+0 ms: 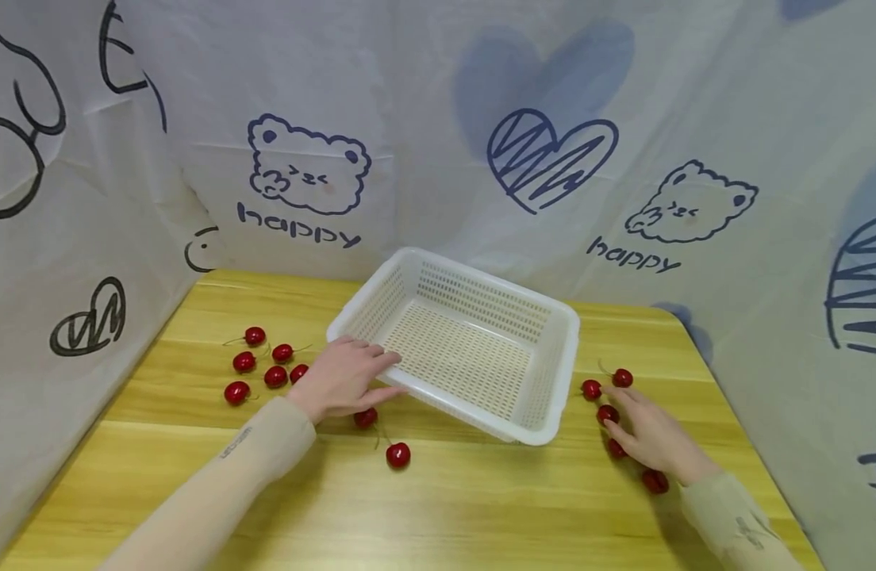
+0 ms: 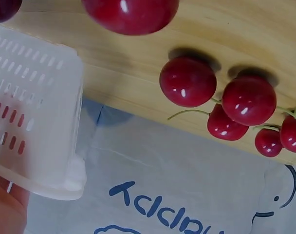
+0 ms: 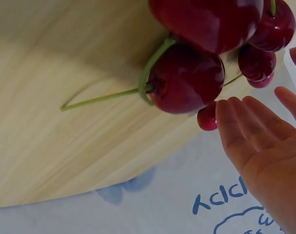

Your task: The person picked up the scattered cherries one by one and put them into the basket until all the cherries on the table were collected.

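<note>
A white plastic basket (image 1: 474,396) with slotted walls stands at the middle of the table, nothing in it. My left hand (image 1: 348,377) holds its near-left rim, fingers over the edge and thumb outside; in the left wrist view part of that hand (image 2: 9,207) shows at the rim. My right hand (image 1: 655,436) hovers with fingers spread loosely beside a row of red cherries, its fingertips right by one cherry (image 1: 607,414). In the right wrist view the palm and straight fingers (image 3: 233,126) show with nothing held, close to a stemmed cherry (image 3: 187,80).
Several cherries (image 1: 275,376) lie in a group left of the basket. Another cherry (image 1: 398,455) lies in front of it, near one partly covered by the left hand. A printed cloth (image 1: 438,159) hangs behind the wooden table (image 1: 474,507).
</note>
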The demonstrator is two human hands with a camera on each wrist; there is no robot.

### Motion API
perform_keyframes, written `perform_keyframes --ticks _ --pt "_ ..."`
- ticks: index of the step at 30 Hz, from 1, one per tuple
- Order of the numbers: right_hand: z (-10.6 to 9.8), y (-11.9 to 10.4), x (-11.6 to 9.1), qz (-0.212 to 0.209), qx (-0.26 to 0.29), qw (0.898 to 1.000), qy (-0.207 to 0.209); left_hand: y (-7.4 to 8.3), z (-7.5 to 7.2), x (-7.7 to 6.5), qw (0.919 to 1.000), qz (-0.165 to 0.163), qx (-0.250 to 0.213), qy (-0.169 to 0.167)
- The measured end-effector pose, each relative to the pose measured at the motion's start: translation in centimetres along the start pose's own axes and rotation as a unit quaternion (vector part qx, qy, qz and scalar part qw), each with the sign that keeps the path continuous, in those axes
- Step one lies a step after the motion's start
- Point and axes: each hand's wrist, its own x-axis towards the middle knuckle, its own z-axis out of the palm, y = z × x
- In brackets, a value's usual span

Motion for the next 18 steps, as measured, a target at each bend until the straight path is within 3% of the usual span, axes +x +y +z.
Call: perform_keyframes --ticks 7,18 --pt "0.6 0.2 0.3 -0.008 0.007 1.0 -0.01 0.4 0.5 0.5 0.999 0.034 -0.029 0.001" --pt "1.4 0.1 0.7 0.0 0.012 1.0 -0.013 1.8 0.4 1.1 0.999 0.015 -0.029 -0.03"
